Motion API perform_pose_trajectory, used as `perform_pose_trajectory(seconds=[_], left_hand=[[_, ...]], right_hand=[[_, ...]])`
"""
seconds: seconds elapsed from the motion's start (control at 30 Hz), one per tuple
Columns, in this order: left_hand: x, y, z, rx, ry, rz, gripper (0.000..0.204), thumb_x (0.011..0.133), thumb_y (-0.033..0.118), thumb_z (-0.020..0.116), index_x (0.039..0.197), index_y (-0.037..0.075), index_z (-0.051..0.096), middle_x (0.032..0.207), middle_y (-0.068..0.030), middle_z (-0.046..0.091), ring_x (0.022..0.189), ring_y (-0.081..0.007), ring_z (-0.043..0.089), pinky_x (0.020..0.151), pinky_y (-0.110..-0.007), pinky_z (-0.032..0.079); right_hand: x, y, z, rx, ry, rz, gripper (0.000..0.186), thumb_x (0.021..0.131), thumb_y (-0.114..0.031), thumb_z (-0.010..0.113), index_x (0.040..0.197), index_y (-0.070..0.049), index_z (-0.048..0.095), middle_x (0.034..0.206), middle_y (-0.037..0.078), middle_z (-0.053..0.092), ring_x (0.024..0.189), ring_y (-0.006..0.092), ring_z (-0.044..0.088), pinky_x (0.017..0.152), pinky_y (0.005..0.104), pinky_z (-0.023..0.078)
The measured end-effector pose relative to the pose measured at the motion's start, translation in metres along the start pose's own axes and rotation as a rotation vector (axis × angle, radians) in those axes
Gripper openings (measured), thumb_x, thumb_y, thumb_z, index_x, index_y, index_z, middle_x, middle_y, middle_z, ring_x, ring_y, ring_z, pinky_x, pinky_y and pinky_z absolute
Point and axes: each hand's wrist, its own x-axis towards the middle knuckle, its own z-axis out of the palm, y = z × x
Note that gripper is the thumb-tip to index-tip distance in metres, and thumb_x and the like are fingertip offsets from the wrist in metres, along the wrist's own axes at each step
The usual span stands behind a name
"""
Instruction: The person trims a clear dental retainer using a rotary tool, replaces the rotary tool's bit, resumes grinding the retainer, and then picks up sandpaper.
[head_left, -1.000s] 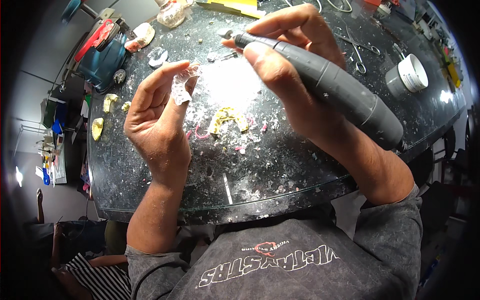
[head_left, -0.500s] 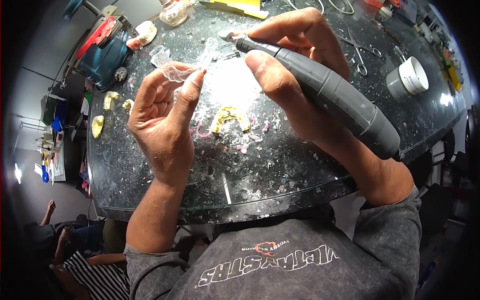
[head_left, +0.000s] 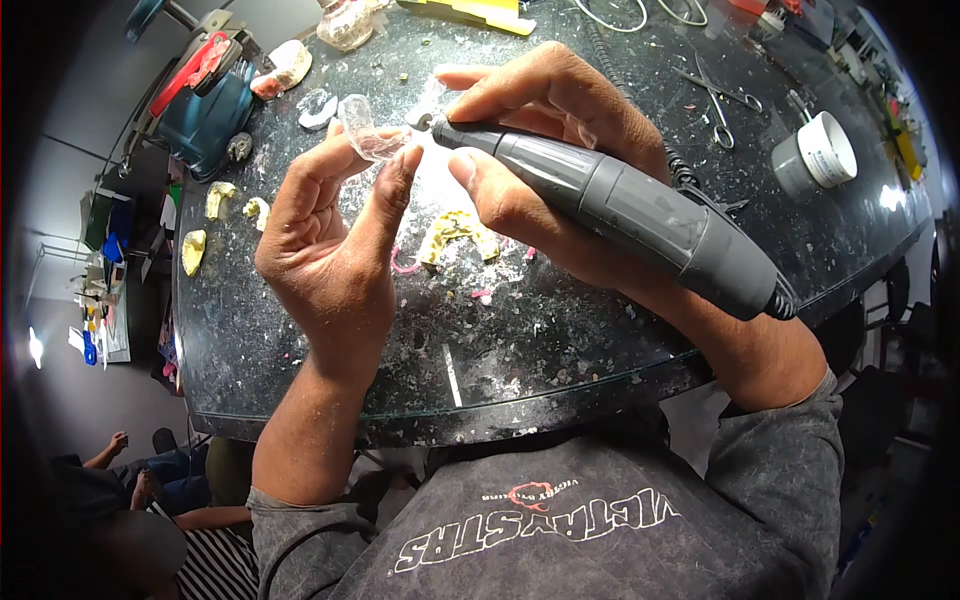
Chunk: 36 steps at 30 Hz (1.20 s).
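Note:
My left hand [head_left: 335,245] pinches a clear plastic dental aligner [head_left: 362,130] between thumb and fingers, raised over the table. My right hand [head_left: 515,205] is wrapped round a grey rotary handpiece [head_left: 630,195], which points left with its coiled cord trailing behind. The pale grinding bit [head_left: 418,118] at its tip is right at the aligner's edge; whether they touch, I cannot tell. Beneath and between my hands lies a yellow horseshoe-shaped dental cast [head_left: 458,236], with a pink ring partly behind it. A whitish curved piece [head_left: 317,109] lies beyond my left fingers.
Yellow cast fragments [head_left: 220,200] lie to the left. Farther back left are a pink-and-white model [head_left: 284,70] and a teal machine [head_left: 205,115]. Scissors [head_left: 715,100] and a white tub [head_left: 826,150] are at the right. Dust covers the dark table [head_left: 520,340]. Other people sit at lower left.
My right hand has brought the handpiece down and left, so its bit meets the aligner's edge. The aligner has been turned in my left hand, and my right index finger now reaches past the bit.

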Motion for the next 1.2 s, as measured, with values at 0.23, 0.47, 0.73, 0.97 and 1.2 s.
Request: perform_pose_trajectory(seconds=[0.23,0.47,0.73,0.97,1.2], left_hand=[[0.002,-0.002,-0.002,0.095,0.018,0.068,0.017,0.083,-0.006,0.066,0.099,-0.003,0.063,0.1,-0.0123,0.07,0.099,-0.0163,0.065,0.114,-0.048,0.028],[0.002,0.001,-0.001,0.064,0.042,0.036,0.016,0.082,-0.004,0.07,0.097,-0.003,0.064,0.098,-0.0121,0.07,0.096,-0.0147,0.066,0.114,-0.044,0.029],[0.001,0.004,0.0,0.062,0.052,-0.045,0.019,0.08,-0.002,0.075,0.095,-0.002,0.065,0.094,-0.0102,0.071,0.093,-0.0124,0.066,0.111,-0.041,0.034],[0.0,0.005,0.001,0.045,0.015,-0.018,0.016,0.081,-0.002,0.074,0.095,-0.003,0.065,0.094,-0.0116,0.07,0.093,-0.0142,0.067,0.104,-0.037,0.043],[-0.003,0.006,0.001,-0.164,-0.002,-0.074,0.015,0.083,-0.002,0.073,0.094,-0.003,0.063,0.095,-0.0126,0.07,0.09,-0.0156,0.068,0.086,-0.028,0.053]], right_hand=[[-0.002,-0.012,-0.003,-0.044,-0.077,0.18,0.024,0.083,-0.008,0.069,0.104,-0.002,0.059,0.094,0.008,0.064,0.087,0.0104,0.063,0.077,0.0259,0.053],[0.002,-0.009,-0.007,-0.022,-0.103,0.133,0.023,0.083,-0.008,0.068,0.104,-0.001,0.059,0.094,0.009,0.065,0.093,0.0132,0.064,0.082,0.0283,0.053],[0.001,0.0,0.0,-0.021,0.017,0.029,0.032,0.081,-0.026,0.076,0.099,-0.005,0.061,0.088,0.007,0.065,0.085,0.0137,0.067,0.075,0.0268,0.055],[0.0,-0.002,-0.001,-0.002,-0.024,0.053,0.034,0.081,-0.024,0.077,0.102,-0.004,0.06,0.092,0.007,0.065,0.09,0.0146,0.067,0.079,0.027,0.055],[0.002,0.0,0.003,-0.015,-0.003,-0.055,0.036,0.079,-0.025,0.079,0.1,-0.003,0.06,0.093,0.006,0.062,0.09,0.013,0.065,0.083,0.0266,0.054]])
